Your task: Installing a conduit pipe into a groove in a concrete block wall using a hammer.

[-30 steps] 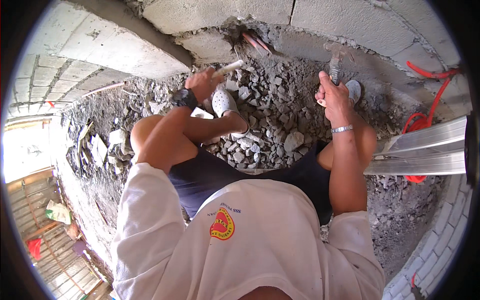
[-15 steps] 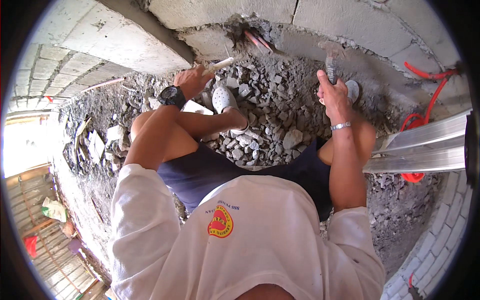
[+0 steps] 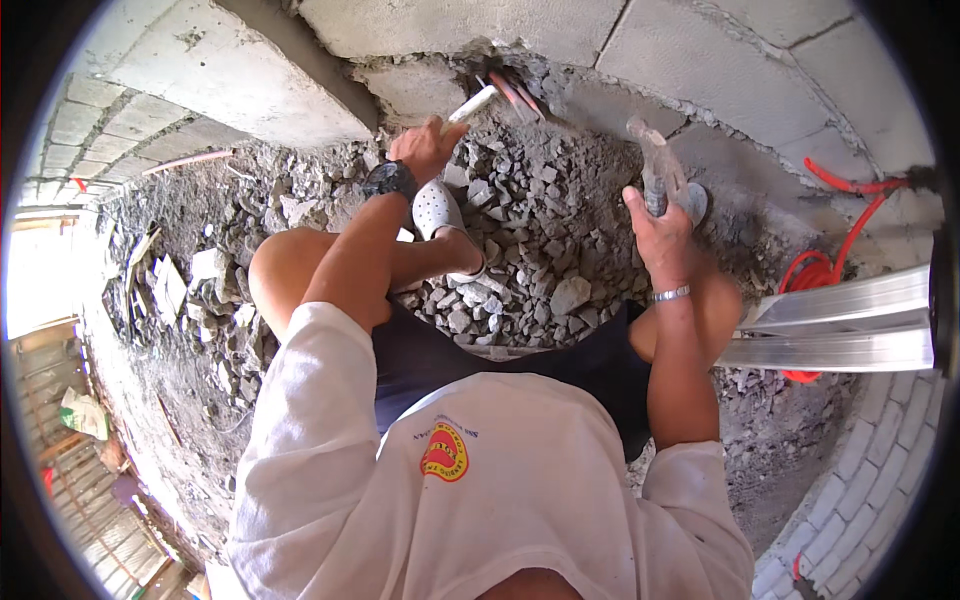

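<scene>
My left hand (image 3: 422, 150) is closed on a pale stick-like tool (image 3: 470, 104), its thin tip at a broken recess in the block wall (image 3: 690, 65), beside orange pipes (image 3: 515, 95) that poke out of it. My right hand (image 3: 658, 225) grips a hammer (image 3: 657, 155), raised with the head upward near the wall's base, right of the pale tool and apart from it. A white clog (image 3: 435, 210) on my left foot rests below my left hand among broken rubble (image 3: 540, 210).
A concrete ledge (image 3: 235, 75) juts out at upper left. Red conduit (image 3: 840, 180) loops down the right wall, behind long metal bars (image 3: 830, 345) at my right knee. More debris (image 3: 185, 285) lies left of me, with a timber and sheet-metal structure (image 3: 75, 480) beyond.
My left hand has moved up and right, bringing the pale tool to the recess by the pipes. My right hand is a little lower and further left, with the hammer tilted differently.
</scene>
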`<move>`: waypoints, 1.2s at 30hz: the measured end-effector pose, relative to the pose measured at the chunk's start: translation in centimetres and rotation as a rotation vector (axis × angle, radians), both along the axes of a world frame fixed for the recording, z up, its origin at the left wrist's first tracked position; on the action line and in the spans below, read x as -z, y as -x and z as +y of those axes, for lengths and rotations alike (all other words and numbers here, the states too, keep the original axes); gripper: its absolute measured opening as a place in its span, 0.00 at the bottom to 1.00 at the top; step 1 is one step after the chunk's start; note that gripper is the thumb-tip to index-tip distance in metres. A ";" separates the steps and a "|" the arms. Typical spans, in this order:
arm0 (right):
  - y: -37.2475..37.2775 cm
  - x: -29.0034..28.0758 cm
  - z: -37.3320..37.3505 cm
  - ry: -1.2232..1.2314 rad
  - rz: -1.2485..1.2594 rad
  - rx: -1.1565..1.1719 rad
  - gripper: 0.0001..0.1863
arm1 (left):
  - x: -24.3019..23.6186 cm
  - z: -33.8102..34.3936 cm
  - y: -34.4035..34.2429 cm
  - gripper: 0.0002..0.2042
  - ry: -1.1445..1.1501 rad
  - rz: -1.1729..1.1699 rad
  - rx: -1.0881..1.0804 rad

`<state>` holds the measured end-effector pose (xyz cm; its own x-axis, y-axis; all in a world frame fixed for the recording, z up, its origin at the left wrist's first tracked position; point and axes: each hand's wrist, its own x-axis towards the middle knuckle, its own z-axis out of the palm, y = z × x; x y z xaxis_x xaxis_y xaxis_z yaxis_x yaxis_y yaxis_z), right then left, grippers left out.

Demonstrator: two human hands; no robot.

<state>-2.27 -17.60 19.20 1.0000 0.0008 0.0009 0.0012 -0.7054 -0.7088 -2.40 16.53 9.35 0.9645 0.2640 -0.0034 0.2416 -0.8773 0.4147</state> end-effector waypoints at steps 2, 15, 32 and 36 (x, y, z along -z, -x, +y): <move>0.2 0.7 0.2 0.028 -0.118 -0.076 0.21 | 0.9 -0.4 -0.8 0.28 0.040 0.006 -0.038; -1.0 4.2 2.9 0.091 -0.154 -0.474 0.15 | 5.3 -1.1 -2.6 0.32 0.288 -0.064 -0.164; -10.5 11.2 13.2 0.098 -0.279 -0.541 0.12 | 6.9 -2.1 -3.4 0.23 0.214 -0.195 -0.158; -9.5 11.4 13.8 0.090 -0.236 -0.504 0.12 | 7.6 -1.6 -3.2 0.24 0.219 -0.144 -0.187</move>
<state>7.26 -3.84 7.80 0.8488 0.4886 0.2021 0.5046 -0.6343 -0.5857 0.82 14.89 1.73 0.8939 0.4450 0.0536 0.3154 -0.7095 0.6302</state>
